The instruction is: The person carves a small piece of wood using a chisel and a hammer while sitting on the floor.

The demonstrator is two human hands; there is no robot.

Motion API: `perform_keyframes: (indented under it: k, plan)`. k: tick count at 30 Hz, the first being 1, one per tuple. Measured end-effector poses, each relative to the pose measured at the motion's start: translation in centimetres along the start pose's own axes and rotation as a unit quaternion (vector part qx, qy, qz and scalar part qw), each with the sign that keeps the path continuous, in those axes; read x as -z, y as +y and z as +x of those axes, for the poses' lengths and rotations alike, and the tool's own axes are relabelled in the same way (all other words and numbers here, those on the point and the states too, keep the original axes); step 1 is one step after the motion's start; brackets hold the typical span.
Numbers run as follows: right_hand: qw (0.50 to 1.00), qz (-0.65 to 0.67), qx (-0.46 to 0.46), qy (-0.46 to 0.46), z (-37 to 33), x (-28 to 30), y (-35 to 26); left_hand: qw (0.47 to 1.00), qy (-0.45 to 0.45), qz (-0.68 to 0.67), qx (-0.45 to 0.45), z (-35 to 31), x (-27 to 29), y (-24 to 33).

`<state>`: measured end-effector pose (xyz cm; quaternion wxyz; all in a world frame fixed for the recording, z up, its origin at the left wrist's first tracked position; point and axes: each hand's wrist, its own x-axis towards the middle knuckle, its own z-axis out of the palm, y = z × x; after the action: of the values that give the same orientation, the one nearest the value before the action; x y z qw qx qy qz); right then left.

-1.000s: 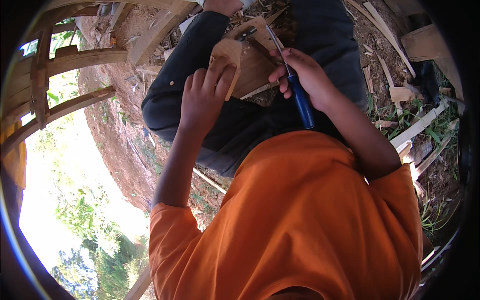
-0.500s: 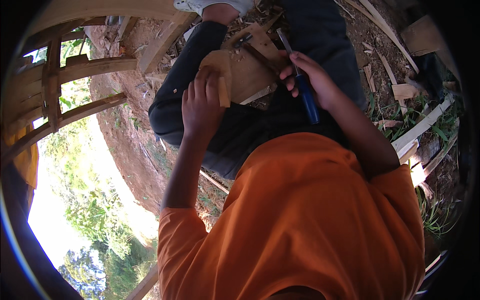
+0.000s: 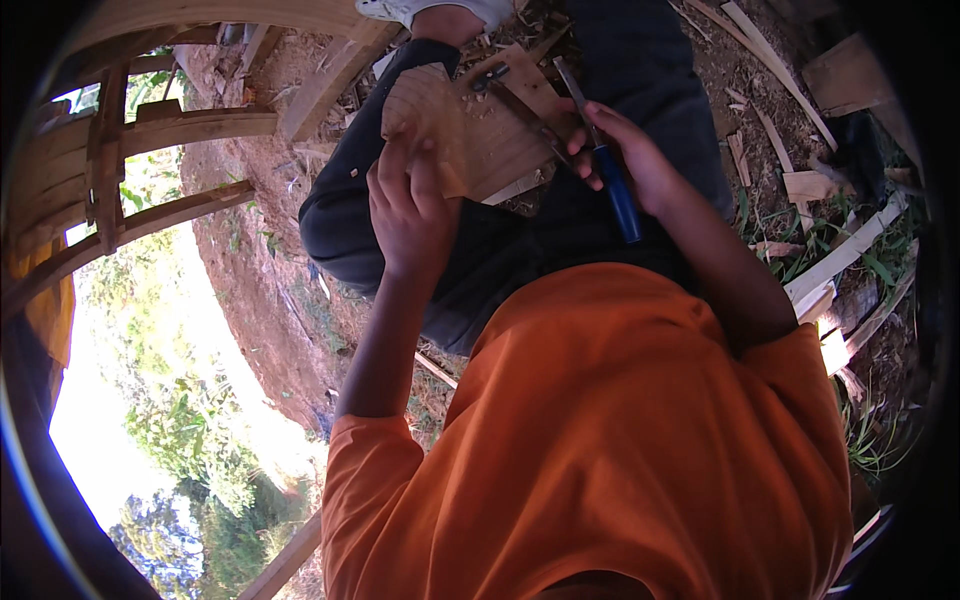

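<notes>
My left hand [image 3: 410,205] grips a pale piece of wood [image 3: 430,105], its fingers closed at the near part. The wood's broad, grained face with a pointed far end is turned up. My right hand [image 3: 630,155] is closed around two tools at once. One is a chisel with a blue handle [image 3: 617,200], its metal blade pointing away from me. The other is a hammer [image 3: 520,108] with a wooden handle, its dark head lying over a flat wooden board [image 3: 515,150]. This board rests between my legs, with small chips on it.
My dark-trousered legs [image 3: 350,210] frame the board. Wood offcuts [image 3: 810,185] and shavings litter the soil on the right, beside grass [image 3: 880,260]. A curved wooden frame [image 3: 190,130] stands at the left. A long beam [image 3: 340,80] leans near my shoe [image 3: 440,12].
My left hand has turned the wood piece, so its broad face shows where an edge showed before, and shifted slightly right. My right hand and its tools have hardly moved.
</notes>
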<state>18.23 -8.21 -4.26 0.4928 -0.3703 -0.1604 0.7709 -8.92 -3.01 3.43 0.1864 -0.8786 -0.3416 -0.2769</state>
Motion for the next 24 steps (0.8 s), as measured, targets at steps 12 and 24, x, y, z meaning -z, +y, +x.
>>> perform_keyframes:
  k: [12, 24]
  plan:
    - [0.999, -0.028, -0.02, 0.008, 0.1, -0.8, 0.0, 0.981, -0.183, 0.028, 0.062, -4.3, 0.1, -0.2]
    - [0.999, -0.024, -0.027, 0.005, 0.2, -1.0, 0.1, 0.899, -0.351, 0.003, 0.262, -3.6, -0.6, -0.6]
